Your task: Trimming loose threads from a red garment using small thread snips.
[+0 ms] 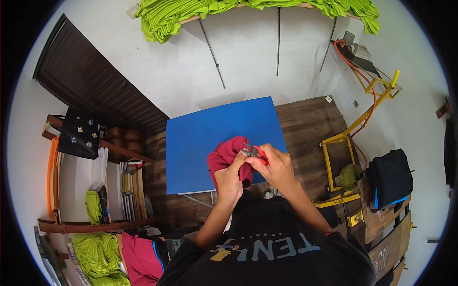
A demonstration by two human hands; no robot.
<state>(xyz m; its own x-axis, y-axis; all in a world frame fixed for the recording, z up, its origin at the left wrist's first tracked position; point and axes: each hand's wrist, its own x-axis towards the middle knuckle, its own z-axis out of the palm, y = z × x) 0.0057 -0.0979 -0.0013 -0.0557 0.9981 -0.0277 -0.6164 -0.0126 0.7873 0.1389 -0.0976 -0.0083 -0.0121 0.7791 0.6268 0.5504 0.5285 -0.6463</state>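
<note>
A bunched crimson garment point(225, 153) lies over the near edge of a blue tabletop point(193, 143). My left hand point(229, 180) grips the garment, its thumb raised at the tool's blades. In my right hand point(275, 162) is a pair of small snips with red handles and dark metal blades point(252, 152); the blades point left, over the cloth. The two hands are close together, and the right fingertips are beside the left thumb. Whether any thread or cloth lies between the blades cannot be told.
Lime-green shirts point(161, 21) lie piled on a wall shelf. On the left are a dark slatted door point(93, 71), a rack with a black bag point(79, 134), and more folded clothes point(96, 254). At the right stand a yellow metal frame point(327, 168) and folded black clothes point(390, 178).
</note>
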